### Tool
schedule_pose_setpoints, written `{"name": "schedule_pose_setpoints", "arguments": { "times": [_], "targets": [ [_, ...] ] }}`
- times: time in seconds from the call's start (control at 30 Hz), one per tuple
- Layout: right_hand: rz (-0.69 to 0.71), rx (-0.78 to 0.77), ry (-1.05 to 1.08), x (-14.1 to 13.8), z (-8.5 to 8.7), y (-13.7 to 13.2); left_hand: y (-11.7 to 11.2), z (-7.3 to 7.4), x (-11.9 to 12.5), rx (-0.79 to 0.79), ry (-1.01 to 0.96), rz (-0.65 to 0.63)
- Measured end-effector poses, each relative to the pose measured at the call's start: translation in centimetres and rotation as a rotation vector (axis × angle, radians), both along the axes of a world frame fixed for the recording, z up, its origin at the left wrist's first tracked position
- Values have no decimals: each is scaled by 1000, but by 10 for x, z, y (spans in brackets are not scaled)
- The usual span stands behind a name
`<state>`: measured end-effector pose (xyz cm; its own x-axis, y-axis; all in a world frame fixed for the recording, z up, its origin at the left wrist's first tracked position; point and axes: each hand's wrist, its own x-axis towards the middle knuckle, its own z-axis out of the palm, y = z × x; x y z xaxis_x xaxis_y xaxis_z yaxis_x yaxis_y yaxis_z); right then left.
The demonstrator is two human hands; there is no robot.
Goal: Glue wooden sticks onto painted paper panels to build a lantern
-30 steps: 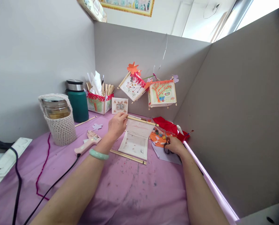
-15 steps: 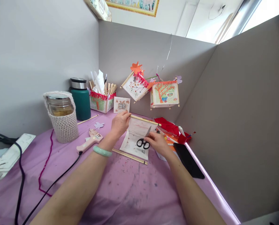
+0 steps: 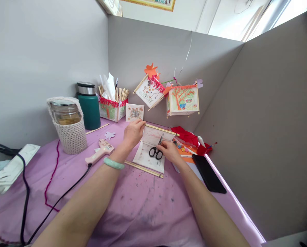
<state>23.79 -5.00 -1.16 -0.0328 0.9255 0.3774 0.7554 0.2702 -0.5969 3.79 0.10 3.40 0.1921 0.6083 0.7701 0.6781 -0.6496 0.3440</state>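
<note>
My left hand [image 3: 134,133], with a green bangle [image 3: 113,163] at the wrist, pinches the left end of a wooden stick [image 3: 161,129]. From that stick hangs a white cloth panel [image 3: 149,158] with small drawings, its lower part lying on the table. In my right hand [image 3: 169,150] is a pair of black-handled scissors [image 3: 156,153], held by the middle over the cloth with the blades pointing up and away. More wooden sticks [image 3: 144,169] lie along the cloth's near edge.
A pink glue gun [image 3: 100,153] with a black cord lies at left, near a jar in a knitted holder [image 3: 72,137] and a green bottle [image 3: 91,111]. Decorated lanterns [image 3: 183,99] hang behind. At right are a black phone [image 3: 209,174] and red cloth [image 3: 185,136].
My right hand has shifted slightly left with the scissors, whose blades now point more upright. My left hand keeps its hold on the stick. The view has tilted down a little.
</note>
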Motion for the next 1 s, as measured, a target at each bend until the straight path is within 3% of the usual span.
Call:
{"name": "schedule_pose_setpoints", "arguments": {
  "times": [0.27, 0.67, 1.0],
  "targets": [
    [-1, 16, 12, -3, 4, -4, -4, 1, 0, -33, 0, 22],
    [-29, 28, 21, 1, 1, 1, 9, -5, 5, 7, -79, -129],
    [-63, 48, 6, 0, -1, 4, 15, -11, 5, -23, -42, -140]
  ]
}}
